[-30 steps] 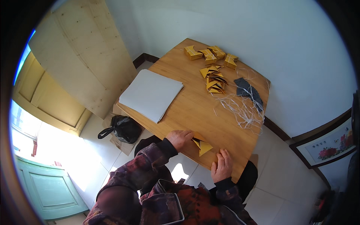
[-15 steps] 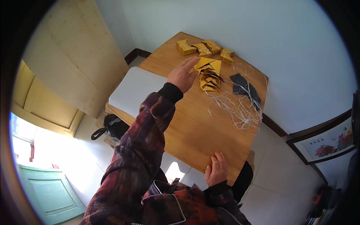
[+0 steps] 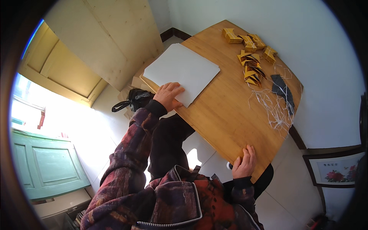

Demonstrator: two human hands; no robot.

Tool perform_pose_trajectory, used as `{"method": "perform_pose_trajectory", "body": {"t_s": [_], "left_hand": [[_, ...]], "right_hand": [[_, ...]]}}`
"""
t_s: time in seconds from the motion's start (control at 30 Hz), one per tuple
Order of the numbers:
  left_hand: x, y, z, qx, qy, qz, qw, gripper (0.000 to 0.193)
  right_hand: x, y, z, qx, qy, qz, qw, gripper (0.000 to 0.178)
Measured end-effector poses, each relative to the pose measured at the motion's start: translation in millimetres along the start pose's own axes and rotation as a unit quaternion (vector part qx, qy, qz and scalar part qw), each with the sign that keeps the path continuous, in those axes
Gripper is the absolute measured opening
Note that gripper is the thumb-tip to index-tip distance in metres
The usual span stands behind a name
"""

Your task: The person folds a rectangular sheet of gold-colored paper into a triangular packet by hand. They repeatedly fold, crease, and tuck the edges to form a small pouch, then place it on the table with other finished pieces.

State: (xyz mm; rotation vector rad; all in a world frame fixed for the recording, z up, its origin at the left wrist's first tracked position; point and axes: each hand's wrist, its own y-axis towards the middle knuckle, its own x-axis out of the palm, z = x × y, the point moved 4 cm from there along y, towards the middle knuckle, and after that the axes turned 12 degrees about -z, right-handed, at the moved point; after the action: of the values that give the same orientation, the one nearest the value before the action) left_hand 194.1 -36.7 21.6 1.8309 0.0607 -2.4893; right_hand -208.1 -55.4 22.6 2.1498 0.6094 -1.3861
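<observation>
The wooden tabletop (image 3: 222,103) stretches away from the person and carries everything else. On its left side lies the stack of white sheets (image 3: 184,63), flat, with its near corner under the left hand. Toward the right edge spreads a tangle of white strings (image 3: 274,111), beyond the right hand and well apart from the left.

The left hand (image 3: 168,96) lies palm down across that near corner, touching the stack, its fingers loosely bent; whether it grips a sheet cannot be told. The right hand (image 3: 245,164) rests at the tabletop's near edge, fingers extended and thumb apart, with nothing in its hold, well away from the stack.

Farther across, well apart from both hands, sits the loose pile of folded gold pieces (image 3: 252,68). A dark grey cloth (image 3: 281,87) lies right of it, partly under strings. Smallest are four tied gold bundles (image 3: 231,36), grouped just beyond the pile.
</observation>
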Motion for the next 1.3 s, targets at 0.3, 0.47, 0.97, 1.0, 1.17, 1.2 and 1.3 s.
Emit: {"method": "perform_pose_trajectory", "body": {"t_s": [0.3, 0.47, 0.97, 1.0, 1.17, 1.2, 1.3], "left_hand": [[6.5, -6.5, -10.2, 0.048, 0.097, -0.013, 0.994, 0.060], [-1.6, -2.1, -8.0, 0.044, 0.174, -0.053, 0.982, 0.068], [15.1, -43.0, 18.7, 0.043, 0.086, -0.036, 0.995, 0.073], [20.3, -47.3, 20.5, 0.038, 0.088, -0.052, 0.994, 0.077], [38.3, -62.9, 29.0, 0.027, 0.087, -0.013, 0.996, 0.081], [41.3, -64.6, 31.2, 0.028, 0.086, 0.006, 0.996, 0.078], [44.6, -67.9, 35.7, 0.045, 0.075, 0.078, 0.993, 0.060]], "right_hand": [[1.9, -0.6, 0.7, -0.007, -0.009, 0.012, 1.000, 0.039], [4.5, -1.4, 2.9, -0.005, -0.018, 0.011, 1.000, 0.039], [4.9, -1.1, 3.4, -0.016, -0.013, 0.029, 0.999, 0.039], [4.9, -0.9, 3.3, -0.018, -0.009, 0.028, 0.999, 0.039], [4.9, -1.3, 2.9, -0.014, -0.013, 0.027, 0.999, 0.039], [4.9, -1.5, 2.9, -0.017, -0.008, 0.027, 0.999, 0.039], [4.9, -1.1, 3.4, -0.016, -0.004, 0.026, 1.000, 0.039]]}}
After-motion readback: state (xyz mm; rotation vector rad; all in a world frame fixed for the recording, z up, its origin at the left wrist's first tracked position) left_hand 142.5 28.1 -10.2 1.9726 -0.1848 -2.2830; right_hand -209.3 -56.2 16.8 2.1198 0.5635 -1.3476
